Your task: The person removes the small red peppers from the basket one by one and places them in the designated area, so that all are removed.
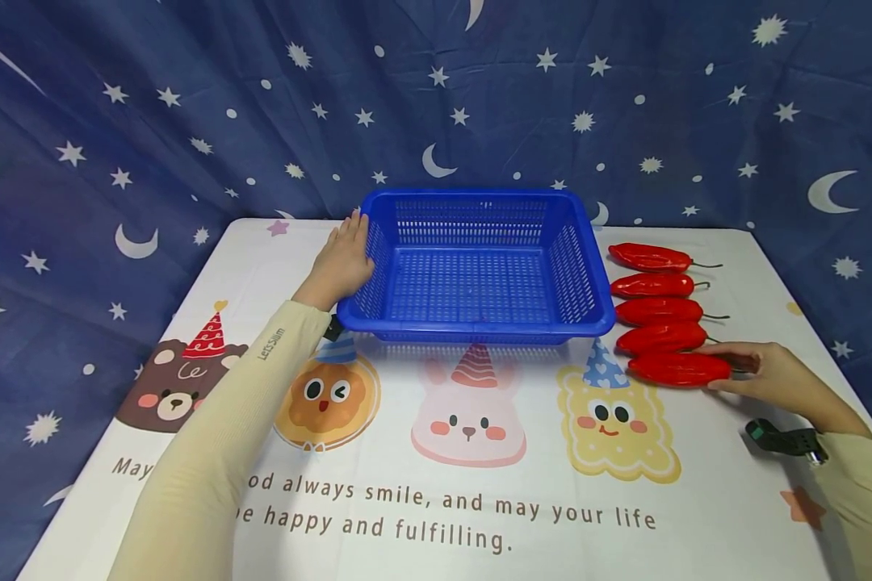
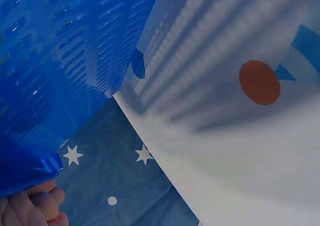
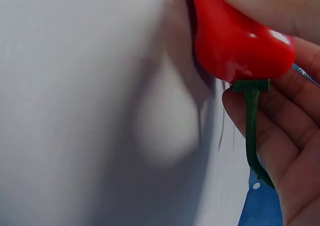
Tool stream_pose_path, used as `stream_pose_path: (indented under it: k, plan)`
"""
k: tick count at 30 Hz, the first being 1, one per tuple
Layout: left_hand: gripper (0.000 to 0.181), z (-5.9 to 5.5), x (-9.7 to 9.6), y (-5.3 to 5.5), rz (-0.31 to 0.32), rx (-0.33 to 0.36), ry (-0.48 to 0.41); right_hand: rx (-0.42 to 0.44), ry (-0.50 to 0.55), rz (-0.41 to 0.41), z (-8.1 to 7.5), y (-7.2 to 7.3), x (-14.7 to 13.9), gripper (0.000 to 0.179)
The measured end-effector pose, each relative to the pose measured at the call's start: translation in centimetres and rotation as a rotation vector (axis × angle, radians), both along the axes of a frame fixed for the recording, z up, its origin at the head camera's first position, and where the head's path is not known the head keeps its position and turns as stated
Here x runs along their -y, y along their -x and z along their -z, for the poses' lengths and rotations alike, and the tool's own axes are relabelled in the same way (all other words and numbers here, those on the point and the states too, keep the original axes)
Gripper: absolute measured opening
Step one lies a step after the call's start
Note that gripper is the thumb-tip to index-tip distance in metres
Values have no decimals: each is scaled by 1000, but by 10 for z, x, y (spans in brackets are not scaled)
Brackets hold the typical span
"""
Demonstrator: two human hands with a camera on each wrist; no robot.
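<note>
At the left side of a blue plastic basket (image 1: 468, 329), my left hand (image 1: 343, 262) holds the rim, thumb toward the inside and fingers along the outer edge. In the left wrist view, fingertips (image 2: 47, 201) show beneath the rim. My right hand (image 1: 770, 375) grips the stem end of the nearest red pepper (image 1: 679, 369). The right wrist view shows the thumb on this pepper (image 3: 240, 46), fingers on its other side, and its green stem hanging beside the palm. Behind it lie several more red peppers (image 1: 660, 311) in a column, stems to the right.
A white tablecloth (image 1: 378, 557) with printed cartoon faces and text covers the table. Dark blue curtain (image 1: 480, 81) with stars and moons hangs behind and at the sides. The basket stands at the table's back, left of the peppers.
</note>
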State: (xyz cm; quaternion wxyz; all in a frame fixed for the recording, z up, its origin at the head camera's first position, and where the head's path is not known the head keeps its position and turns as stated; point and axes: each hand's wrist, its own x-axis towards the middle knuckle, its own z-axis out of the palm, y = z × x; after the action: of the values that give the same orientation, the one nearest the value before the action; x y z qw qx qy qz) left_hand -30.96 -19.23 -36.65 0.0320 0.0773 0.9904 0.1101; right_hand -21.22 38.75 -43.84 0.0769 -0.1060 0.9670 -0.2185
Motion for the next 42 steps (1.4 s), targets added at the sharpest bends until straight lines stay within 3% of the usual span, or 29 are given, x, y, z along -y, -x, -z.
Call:
stream_pose_path:
  k: [29, 42]
  plan:
    - [69, 2, 1, 0, 1, -9, -19, 5, 38, -14, -4, -2, -9, 60]
    - [70, 1, 0, 0, 0, 1, -13, -27, 125, -43, -13, -7, -11, 56]
